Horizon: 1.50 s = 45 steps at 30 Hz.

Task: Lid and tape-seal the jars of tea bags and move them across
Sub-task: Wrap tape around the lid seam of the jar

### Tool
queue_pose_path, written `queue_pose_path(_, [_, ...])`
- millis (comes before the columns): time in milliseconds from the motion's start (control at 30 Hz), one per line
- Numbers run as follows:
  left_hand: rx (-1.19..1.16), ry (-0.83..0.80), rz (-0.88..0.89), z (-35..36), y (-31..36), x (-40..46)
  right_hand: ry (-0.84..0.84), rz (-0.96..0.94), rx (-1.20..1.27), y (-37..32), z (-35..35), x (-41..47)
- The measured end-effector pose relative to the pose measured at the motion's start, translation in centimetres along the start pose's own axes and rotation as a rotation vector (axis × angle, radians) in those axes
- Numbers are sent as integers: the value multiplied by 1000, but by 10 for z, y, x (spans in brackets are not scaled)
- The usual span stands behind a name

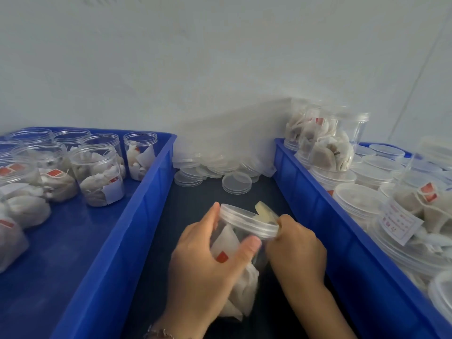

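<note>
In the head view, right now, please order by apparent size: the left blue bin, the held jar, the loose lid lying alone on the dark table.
1. left blue bin, by far the largest in view.
2. held jar, gripped by the left hand; it is near the camera, so it looks enlarged.
3. loose lid, smallest; it lies farther away.

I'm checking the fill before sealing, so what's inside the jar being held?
Through the clear jar show white tea bags and a red tag. The left hand covers part of the wall, so the count is hidden.
</note>
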<state>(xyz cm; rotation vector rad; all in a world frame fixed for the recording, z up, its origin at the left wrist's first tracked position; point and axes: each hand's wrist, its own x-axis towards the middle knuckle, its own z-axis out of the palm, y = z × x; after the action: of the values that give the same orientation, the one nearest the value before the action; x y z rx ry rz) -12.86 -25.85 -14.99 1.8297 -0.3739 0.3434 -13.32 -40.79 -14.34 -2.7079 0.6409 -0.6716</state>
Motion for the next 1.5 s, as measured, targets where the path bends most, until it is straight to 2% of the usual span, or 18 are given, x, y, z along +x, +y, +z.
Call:
queue_pose_path(67, [121,-79,-3,4,3,-2,-24,-19,15,-1,0,1])
queue_pose_path(133, [118,-101,-31,6,4,0,-75,-61,58,-1,1,3])
queue_pose_path(300, [14,-11,-133,4,-4,6,-271,-148,333,6,-6,8])
queue_pose_path(400, [-57,-8,-181,1,-8,12,-207,-158,397,10,-10,10])
queue_pose_path(633, [-295,-77,-182,-12,-6,19,46,-257,140,16,-15,12])
queue_pose_path(767, [-423,-154,-193,-14,0,20,59,-257,50,19,-15,15])
queue_pose_path(867, [-486,-253,-186,-14,3,19,21,-227,135,20,-14,16])
queue_pose_path(1000, [-594,-332,-193,-17,6,19,90,-242,297,13,-13,14])
queue_pose_path(1300, [-604,-417,-89,-19,10,18,-22,-271,124,9,-8,9])
queue_pose_path(1500, [-577,-637,-66,-21,6,20,-142,-264,63,10,-11,7])
